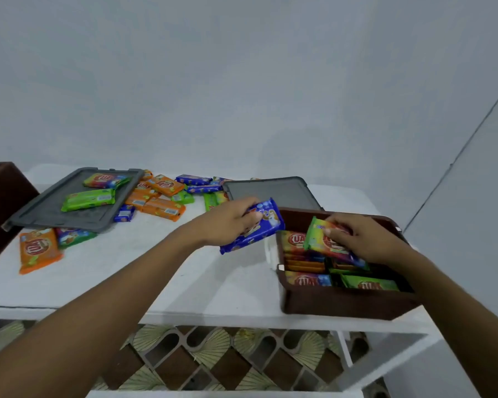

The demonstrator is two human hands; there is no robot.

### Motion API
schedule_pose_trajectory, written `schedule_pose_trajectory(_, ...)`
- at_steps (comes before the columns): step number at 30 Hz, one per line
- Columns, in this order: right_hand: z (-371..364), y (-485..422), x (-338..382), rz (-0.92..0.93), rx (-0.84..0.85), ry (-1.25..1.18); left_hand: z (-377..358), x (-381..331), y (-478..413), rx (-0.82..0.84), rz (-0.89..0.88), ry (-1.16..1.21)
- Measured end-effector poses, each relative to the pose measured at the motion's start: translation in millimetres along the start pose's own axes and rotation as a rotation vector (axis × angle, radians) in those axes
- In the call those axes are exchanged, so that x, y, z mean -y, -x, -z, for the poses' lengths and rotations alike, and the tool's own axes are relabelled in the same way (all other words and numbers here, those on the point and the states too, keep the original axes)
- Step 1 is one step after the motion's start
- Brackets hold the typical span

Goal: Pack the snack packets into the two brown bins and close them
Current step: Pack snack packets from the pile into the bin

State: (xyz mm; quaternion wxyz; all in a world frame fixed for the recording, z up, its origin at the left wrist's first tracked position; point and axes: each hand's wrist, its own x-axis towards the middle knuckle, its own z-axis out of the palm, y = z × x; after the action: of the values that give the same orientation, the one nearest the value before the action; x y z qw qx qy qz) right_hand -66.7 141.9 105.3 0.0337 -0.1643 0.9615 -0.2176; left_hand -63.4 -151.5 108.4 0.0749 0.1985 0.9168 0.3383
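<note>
**Filling the right-hand bin, one packet in each hand**

Packing is under way, with closing some way off, I'd say. The right hand (367, 239) pinches a green-edged packet (321, 239) and holds it tilted over the open brown bin (342, 304) at the desk's right end. The left hand (232, 222) is curled round a blue packet (256, 235), just beside the bin's left wall.

The bin looks fairly full. Packets stand on edge in rows inside, with a gap along the far side. The next move calls for slotting the green-edged one upright into a row, then bringing the blue one over the wall.

Plenty is left. Loose packets (163, 203), orange, green and blue, lie scattered across the white desk (127, 271), and two sit on a grey lid (41, 214). The other grey lid (273, 192) lies behind the bin. A second brown bin (0, 202) shows at the far left, its inside out of view.
</note>
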Motion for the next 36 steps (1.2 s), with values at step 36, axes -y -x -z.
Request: schedule_pose_trajectory(36,-8.9,26.4,-121.4,0.212,0.164,0.279,-117.7,-64.7,-87.9,0.469,-0.084,-0.506)
